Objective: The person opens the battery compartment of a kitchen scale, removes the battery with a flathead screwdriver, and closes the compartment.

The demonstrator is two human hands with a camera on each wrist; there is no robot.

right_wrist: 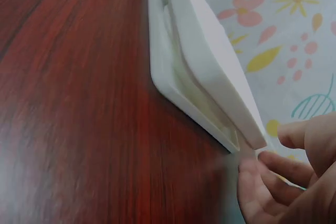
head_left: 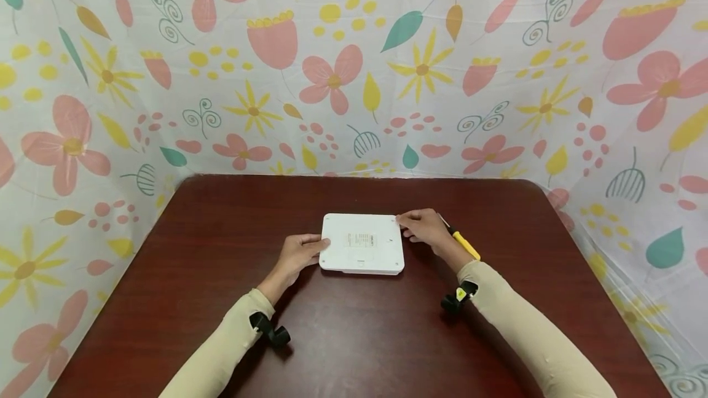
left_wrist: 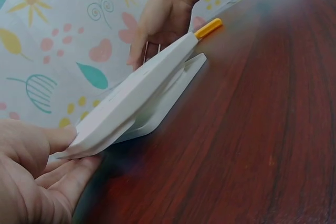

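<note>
A flat white plastic casing (head_left: 362,260), with a printed label and a screw hole at each corner, is parted into two pieces. Its labelled upper half (right_wrist: 210,51) is raised over the shallow lower half (right_wrist: 163,74), a wedge of space between them. My left hand (head_left: 298,255) pinches the upper half's left edge, thumb on top and fingers underneath. At the far right corner is my right hand (head_left: 424,226); in the right wrist view its fingers (right_wrist: 254,187) reach right to the corner while the thumb stands a little off the edge.
A screwdriver with a yellow handle (head_left: 466,244) lies on the dark red-brown wooden table (head_left: 249,201), just right of the right hand. A flower-patterned cloth (head_left: 354,78) hangs behind the table and at both sides.
</note>
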